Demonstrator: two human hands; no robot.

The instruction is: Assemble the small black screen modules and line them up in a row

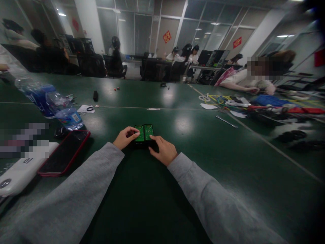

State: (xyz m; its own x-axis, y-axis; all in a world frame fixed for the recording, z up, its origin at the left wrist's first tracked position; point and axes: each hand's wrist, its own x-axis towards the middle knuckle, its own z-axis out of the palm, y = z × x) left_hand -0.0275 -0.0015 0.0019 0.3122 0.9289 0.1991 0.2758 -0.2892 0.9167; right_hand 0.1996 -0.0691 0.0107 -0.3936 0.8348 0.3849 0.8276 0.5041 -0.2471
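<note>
A small black case (144,143) lies in front of me on the table, with two green circuit boards (148,130) side by side in it. At its left edge, my left hand (126,137) has thumb and index finger pinched together over the left board. Whatever is between those fingertips is too small to make out. My right hand (164,149) grips the front right corner of the case, index finger on top of the right board and thumb at the front edge.
To the left are a red-edged phone (65,152), a white power bank (27,169) and water bottles (64,110). A wrench (226,122) lies right of the hands, near a pile of parts (269,101). A person (243,79) leans on the table at far right.
</note>
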